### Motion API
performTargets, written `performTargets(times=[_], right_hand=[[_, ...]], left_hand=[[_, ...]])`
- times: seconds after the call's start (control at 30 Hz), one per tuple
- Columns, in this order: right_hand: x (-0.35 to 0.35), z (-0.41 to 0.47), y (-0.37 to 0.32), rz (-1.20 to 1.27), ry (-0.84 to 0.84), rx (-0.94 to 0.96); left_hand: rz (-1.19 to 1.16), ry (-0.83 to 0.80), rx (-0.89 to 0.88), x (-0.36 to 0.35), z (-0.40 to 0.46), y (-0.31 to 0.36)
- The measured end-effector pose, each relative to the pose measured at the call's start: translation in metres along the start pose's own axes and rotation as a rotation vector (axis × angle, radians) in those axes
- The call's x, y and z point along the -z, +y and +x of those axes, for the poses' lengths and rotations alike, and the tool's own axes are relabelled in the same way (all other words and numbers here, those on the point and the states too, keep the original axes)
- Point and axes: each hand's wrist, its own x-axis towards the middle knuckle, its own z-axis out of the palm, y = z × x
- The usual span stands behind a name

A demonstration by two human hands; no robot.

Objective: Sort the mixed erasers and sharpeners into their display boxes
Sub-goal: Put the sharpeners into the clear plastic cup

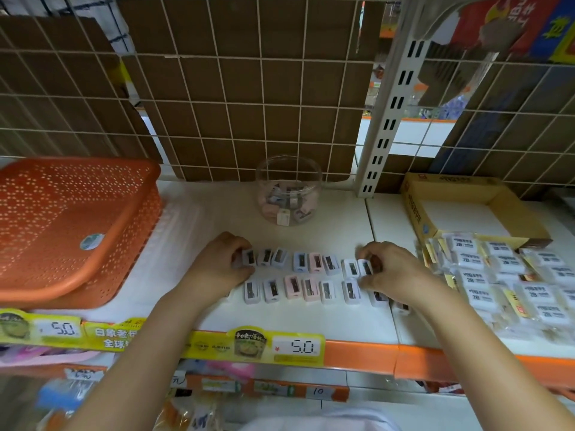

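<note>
Small pastel plastic sharpeners [300, 276] lie in 2 rows on white shelf [311, 318], w/ clear plastic jar [288, 189] behind. Left hand [222, 262] pinches leftmost back-row sharpener [249, 257]; right hand [393, 272] pinches rightmost back-row sharpener [364, 267]. Wrapped white erasers [504, 275] spill beside yellow cardboard display box [413, 209] at right.

Smooth, faintly glossy white shelf board [311, 315]. Perforated orange plastic basket [71, 225], semi-glossy, at left. Clear glossy plastic jar [288, 181] at far centre. Small pastel plastic sharpeners [300, 261], smooth, in two rows. Matt yellow cardboard display box [413, 209] at right. Shiny film-wrapped white erasers [501, 284]. Matt brown corrugated cardboard [236, 88] behind white-coated wire grid [264, 102].
</note>
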Motion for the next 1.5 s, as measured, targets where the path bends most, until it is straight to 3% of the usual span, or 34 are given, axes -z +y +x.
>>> performTargets(times=[0.1, 0.2, 0.37, 0.5, 0.8, 1.07, 1.3, 1.5], right_hand=[[0.000, -0.001, -0.004, -0.094, 0.132, 0.094], [0.006, -0.008, -0.014, 0.022, 0.250, 0.248], [0.004, -0.019, -0.037, 0.096, 0.357, 0.518], [0.002, -0.023, -0.044, 0.106, 0.365, 0.597], [0.028, 0.013, -0.066, 0.095, 0.437, 0.510], [0.029, 0.078, -0.093, 0.075, 0.342, 0.461], [0.027, 0.055, -0.073, 0.068, 0.351, 0.374], [0.004, 0.022, -0.014, 0.051, 0.039, 0.199]], left_hand=[[-0.092, 0.068, 0.001, 0.005, -0.004, 0.007], [-0.157, 0.139, -0.064, 0.015, -0.009, 0.024], [-0.250, 0.200, -0.243, 0.023, -0.019, 0.052], [-0.275, 0.209, -0.338, 0.021, -0.026, 0.061], [-0.238, 0.257, -0.287, 0.038, 0.016, 0.066], [-0.145, 0.217, -0.201, 0.035, 0.095, 0.060], [-0.199, 0.224, -0.179, 0.031, 0.066, 0.040], [-0.319, -0.015, -0.061, 0.007, 0.009, 0.015]])
